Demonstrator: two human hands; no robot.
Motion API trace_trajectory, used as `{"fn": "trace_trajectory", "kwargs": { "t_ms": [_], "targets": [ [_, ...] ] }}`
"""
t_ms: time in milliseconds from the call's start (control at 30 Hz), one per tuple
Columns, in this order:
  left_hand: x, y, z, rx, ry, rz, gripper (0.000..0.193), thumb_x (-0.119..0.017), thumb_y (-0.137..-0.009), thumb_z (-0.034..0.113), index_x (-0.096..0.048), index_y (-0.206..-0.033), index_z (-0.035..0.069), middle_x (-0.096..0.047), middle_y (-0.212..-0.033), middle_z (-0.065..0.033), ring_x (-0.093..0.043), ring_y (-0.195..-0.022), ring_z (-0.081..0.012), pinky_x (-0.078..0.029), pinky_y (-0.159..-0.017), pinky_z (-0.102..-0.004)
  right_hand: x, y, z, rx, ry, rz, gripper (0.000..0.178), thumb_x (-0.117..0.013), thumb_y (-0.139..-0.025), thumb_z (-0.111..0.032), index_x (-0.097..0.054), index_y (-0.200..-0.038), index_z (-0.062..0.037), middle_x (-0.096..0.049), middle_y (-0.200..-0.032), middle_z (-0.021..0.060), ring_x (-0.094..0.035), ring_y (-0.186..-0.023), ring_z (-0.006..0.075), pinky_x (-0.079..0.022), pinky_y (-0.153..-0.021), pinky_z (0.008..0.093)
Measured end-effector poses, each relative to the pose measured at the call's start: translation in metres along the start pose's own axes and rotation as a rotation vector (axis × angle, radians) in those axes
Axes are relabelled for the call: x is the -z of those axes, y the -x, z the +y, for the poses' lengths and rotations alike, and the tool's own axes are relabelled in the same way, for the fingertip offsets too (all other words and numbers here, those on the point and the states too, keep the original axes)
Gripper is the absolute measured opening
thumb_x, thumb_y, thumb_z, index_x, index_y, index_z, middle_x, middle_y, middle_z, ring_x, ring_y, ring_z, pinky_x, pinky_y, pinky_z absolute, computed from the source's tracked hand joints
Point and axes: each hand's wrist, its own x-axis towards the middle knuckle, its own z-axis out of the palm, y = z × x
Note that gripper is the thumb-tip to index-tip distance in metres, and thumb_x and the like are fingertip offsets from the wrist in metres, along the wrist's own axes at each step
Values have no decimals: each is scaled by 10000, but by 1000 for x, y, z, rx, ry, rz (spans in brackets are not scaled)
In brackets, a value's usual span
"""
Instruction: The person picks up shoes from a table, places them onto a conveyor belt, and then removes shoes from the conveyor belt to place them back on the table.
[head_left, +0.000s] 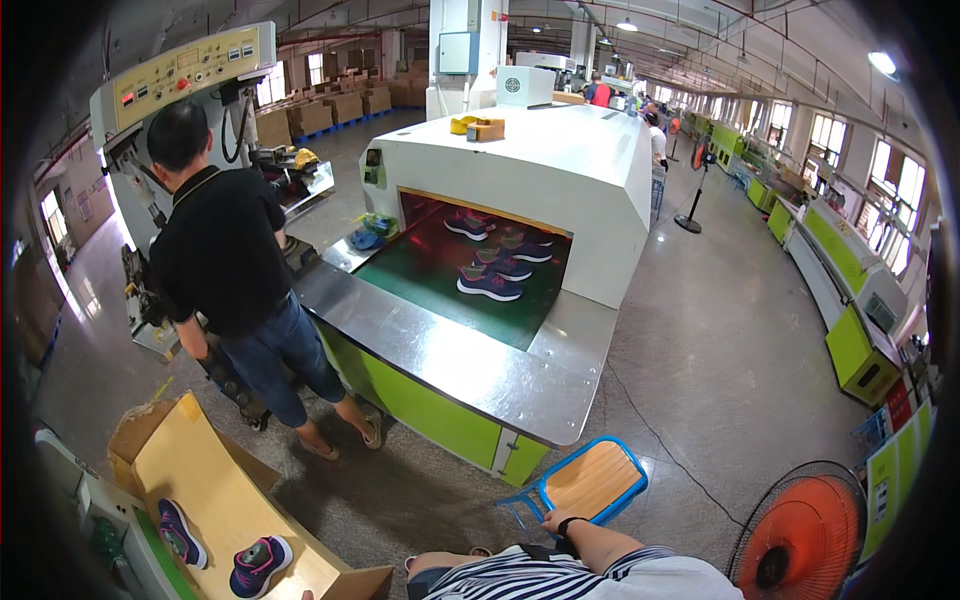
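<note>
Meeting the near corner of a blue-framed, wood-topped stool [597, 482], the right hand [553, 520] may or may not grip; I cannot tell. The left hand [308, 595], barely visible, finger state unclear, is near a navy-and-pink sneaker [262, 567].

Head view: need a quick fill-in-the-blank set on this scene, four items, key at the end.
1. The person's right hand is at the edge of a stool with a ____ rim.
2. The tan board at lower left carries ____ loose shoes.
3. Inside the white machine, more shoes stand on a ____ belt.
4. The co-worker beside the machine wears a ____ shirt.

Missing words: blue; two; green; black.
</note>
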Motion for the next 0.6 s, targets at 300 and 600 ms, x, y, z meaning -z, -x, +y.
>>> {"fn": "trace_trajectory", "kwargs": {
  "t_ms": [300,600],
  "targets": [
    [-19,-7,5,244,61,96,1529,-481,-560,991,68,-1531,-54,69,-1556,-390,31,-1428,-594,-77,-1163,-640,5,-2,-16,-3,-35,-19,462,-673,-821,-385,-677,-1191,-109,-685,-1183,149,-634,-1121,304,-491,-962,408],
    [-45,-7,0,486,134,163,1528,-493,-563,985,69,-1530,-56,69,-1551,-399,25,-1429,-594,-75,-1163,-638,-6,2,0,-32,10,-3,416,-678,-856,-371,-685,-1196,-131,-692,-1177,131,-645,-1098,297,-503,-932,420]
  ]
}}
